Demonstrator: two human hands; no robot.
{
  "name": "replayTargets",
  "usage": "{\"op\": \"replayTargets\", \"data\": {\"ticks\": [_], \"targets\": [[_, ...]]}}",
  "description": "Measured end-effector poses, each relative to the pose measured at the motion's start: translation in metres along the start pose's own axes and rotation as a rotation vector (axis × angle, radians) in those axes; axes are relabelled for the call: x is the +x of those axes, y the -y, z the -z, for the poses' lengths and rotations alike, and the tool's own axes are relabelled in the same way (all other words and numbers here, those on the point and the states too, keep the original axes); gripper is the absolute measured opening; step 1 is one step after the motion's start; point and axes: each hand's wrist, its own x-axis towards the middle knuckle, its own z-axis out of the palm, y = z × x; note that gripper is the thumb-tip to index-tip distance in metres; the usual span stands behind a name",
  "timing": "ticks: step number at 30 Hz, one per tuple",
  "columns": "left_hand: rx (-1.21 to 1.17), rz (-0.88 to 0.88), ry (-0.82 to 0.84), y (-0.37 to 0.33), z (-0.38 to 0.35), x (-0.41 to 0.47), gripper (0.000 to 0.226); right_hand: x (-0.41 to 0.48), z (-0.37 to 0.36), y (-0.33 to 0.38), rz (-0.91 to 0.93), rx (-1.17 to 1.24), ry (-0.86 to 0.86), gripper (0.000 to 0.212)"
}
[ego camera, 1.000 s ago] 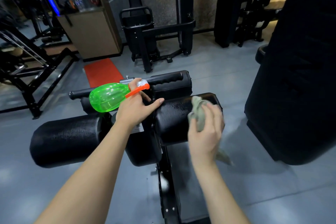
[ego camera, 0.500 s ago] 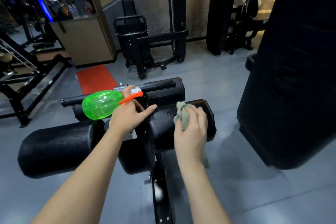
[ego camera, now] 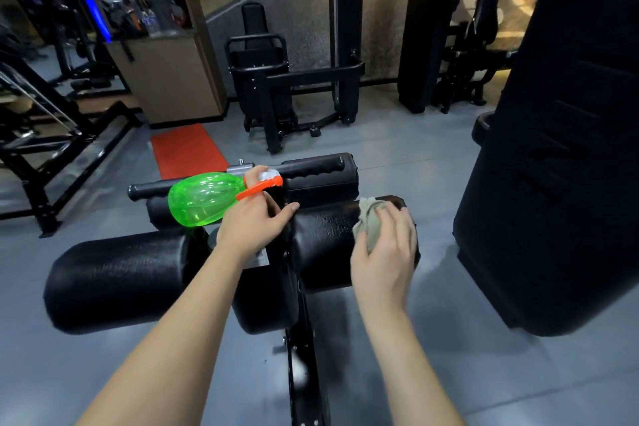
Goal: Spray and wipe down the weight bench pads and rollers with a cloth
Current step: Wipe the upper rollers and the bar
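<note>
Wiping looks to be the step in hand. In the head view, the right hand lies over a bunched grey-green cloth, its fingers curved round the cloth and pressing it onto the top of the short black textured foam roller beneath the palm. A fold of cloth pokes out past the fingertips, and the roller's outer end sits just under the little-finger side.

The left hand, just beside the right, grips a translucent green plastic spray bottle by its neck. One finger is hooked round the neck by the orange trigger and the thumb is stretched toward the short roller. The bottle lies sideways, its body pointing off to that hand's left. Below and left of the left wrist lies a longer black foam roller. Beyond the knuckles is a smaller black padded bar with a ribbed grip.

To wipe well, I judge the cloth should travel round the roller's whole curve, underside and end face included, with firm, even pressure so no wet film sits in the textured skin. Turning the cloth to a fresh fold would help. Whether the longer roller has been cleaned cannot be told.
</note>
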Motion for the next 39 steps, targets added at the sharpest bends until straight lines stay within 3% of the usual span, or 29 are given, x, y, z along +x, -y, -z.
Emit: {"op": "replayTargets", "data": {"ticks": [6, 9, 12, 14, 16, 21, 24, 29, 34, 39], "targets": [[-0.019, 0.061, -0.003, 0.000, 0.001, 0.002, 0.060, -0.012, -0.007, 0.007, 0.317, -0.023, 0.192, 0.047], [-0.046, 0.067, -0.004, -0.001, -0.001, 0.002, 0.080, 0.027, 0.005, -0.013, 0.220, -0.111, 0.145, 0.041], [-0.037, 0.071, -0.012, 0.001, -0.001, 0.003, 0.079, 0.047, 0.009, -0.013, 0.041, -0.142, 0.121, 0.037], [-0.039, 0.056, -0.016, 0.004, -0.003, 0.003, 0.074, 0.036, 0.001, 0.000, 0.030, -0.174, 0.090, 0.032], [-0.027, 0.063, -0.011, 0.005, -0.004, 0.004, 0.067, 0.010, -0.007, 0.017, 0.124, -0.200, 0.090, 0.034], [-0.049, 0.139, 0.000, 0.007, -0.002, 0.005, 0.074, -0.022, -0.001, 0.009, 0.433, -0.177, 0.191, 0.046], [-0.132, 0.095, -0.006, 0.004, -0.001, 0.003, 0.072, 0.008, 0.012, -0.017, 0.364, -0.217, 0.140, 0.046], [-0.057, 0.115, -0.027, 0.001, 0.000, 0.003, 0.080, 0.040, 0.003, 0.001, 0.069, -0.223, 0.092, 0.026], [-0.012, 0.174, 0.040, 0.002, 0.001, 0.006, 0.055, -0.028, -0.020, 0.040, 0.369, -0.124, 0.206, 0.039], [-0.085, 0.110, -0.007, 0.004, 0.001, 0.003, 0.058, -0.017, 0.002, 0.005, 0.610, -0.132, 0.265, 0.040]]}}
